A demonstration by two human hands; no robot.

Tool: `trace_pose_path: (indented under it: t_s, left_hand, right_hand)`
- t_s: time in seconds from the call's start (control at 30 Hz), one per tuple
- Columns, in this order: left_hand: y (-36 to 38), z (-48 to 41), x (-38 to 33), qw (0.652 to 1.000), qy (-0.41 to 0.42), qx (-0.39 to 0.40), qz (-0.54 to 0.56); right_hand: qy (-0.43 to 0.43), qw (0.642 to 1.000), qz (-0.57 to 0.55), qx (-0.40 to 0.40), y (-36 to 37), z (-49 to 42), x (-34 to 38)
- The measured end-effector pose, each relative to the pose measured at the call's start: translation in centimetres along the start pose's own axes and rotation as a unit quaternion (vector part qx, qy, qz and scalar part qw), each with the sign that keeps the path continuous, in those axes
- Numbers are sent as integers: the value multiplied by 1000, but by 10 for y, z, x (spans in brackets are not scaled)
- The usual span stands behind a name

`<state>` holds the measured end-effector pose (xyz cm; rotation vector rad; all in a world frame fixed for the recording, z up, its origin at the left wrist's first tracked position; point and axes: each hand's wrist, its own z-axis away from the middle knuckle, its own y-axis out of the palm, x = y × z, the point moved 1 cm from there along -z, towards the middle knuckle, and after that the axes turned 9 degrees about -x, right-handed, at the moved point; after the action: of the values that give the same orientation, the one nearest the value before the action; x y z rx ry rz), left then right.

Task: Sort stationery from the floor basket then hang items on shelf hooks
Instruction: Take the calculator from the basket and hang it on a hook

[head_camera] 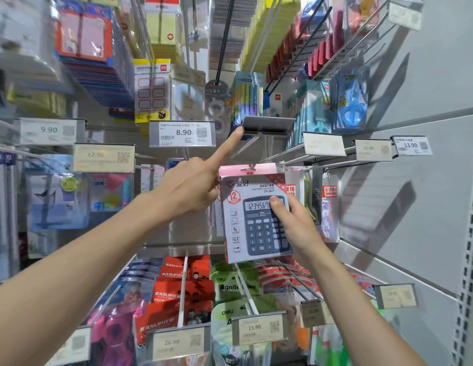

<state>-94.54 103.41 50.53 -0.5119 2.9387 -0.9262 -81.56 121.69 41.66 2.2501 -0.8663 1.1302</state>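
While the right hand [296,228] is gripping the calculator box [252,220] by its right edge, thumb pressing on the printed display and the remaining fingers wrapping behind, the left hand [188,188] is reaching above it with only the index finger straight and the others folded in, holding nothing. That fingertip [237,133] is touching the lower left corner of the grey tag holder [267,124], which is sitting tipped up rather than hanging face-out like the 8.90 label [182,133] just left of it. The holder is probably being propped up to get it out of the way, since it seems to cap the free end of the hook [244,147] slanting down just beneath it. The box is hovering just below the tag holder, upright and facing the person, with the pink header and its hang slot [250,170] uppermost, so the slot is pointing toward the freed tip. Gripping low and to one side is leaving the header unobstructed for threading. Judging by this, the step in hand is hanging, not sorting. The next move is likely calling for raising the box slightly and lining the slot up with the hook while the finger is propping the flap; a small misalignment could bend the card header. No floor basket is showing.
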Motion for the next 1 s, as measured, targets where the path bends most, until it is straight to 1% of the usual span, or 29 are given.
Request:
trace_pose_path:
  t_s: [0.1, 0.17, 0.3, 0.4, 0.5, 0.63, 0.73, 0.8, 0.9, 0.93, 1.0]
  left_hand:
    - [-4, 3, -1, 999, -14, -4, -39]
    - [-7, 6, -4, 999, -20, -14, -34]
    - [-6, 9, -5, 1000, -8, -18, -18]
    - [2, 10, -3, 1000, 0, -16, -27]
    - [11, 15, 1, 1000, 1, -6, -16]
    - [33, 31, 6, 999, 15, 5, 30]
    - [51, 48, 10, 999, 6, 17, 37]
    - [64, 59, 13, 998, -6, 38, 52]
    - [77, 70, 16, 990, -41, 99, 87]
    - [78, 73, 17, 987, -51, 125, 91]
    - [73, 77, 13, 976, -77, 177, 96]
  right_hand:
    - [-8, 999, 50, -16, 8, -10, -2]
    - [-2, 996, 80, -28, 14, -21, -7]
    - [39, 992, 107, -52, 23, -36, -17]
    - [60, 986, 150, -50, 25, -39, -20]
    - [53, 980, 188, -30, 25, -34, -25]
    - [46, 972, 224, -43, 17, -16, -32]
    - [-25, 947, 317, -45, 6, -2, -37]
    - [-65, 931, 357, -43, 3, 9, -35]
    - [-87, 929, 358, -41, -2, 25, -31]
    - [-83, 927, 364, -24, -3, 30, -29]
    - [-58, 913, 401, 42, -4, 39, -21]
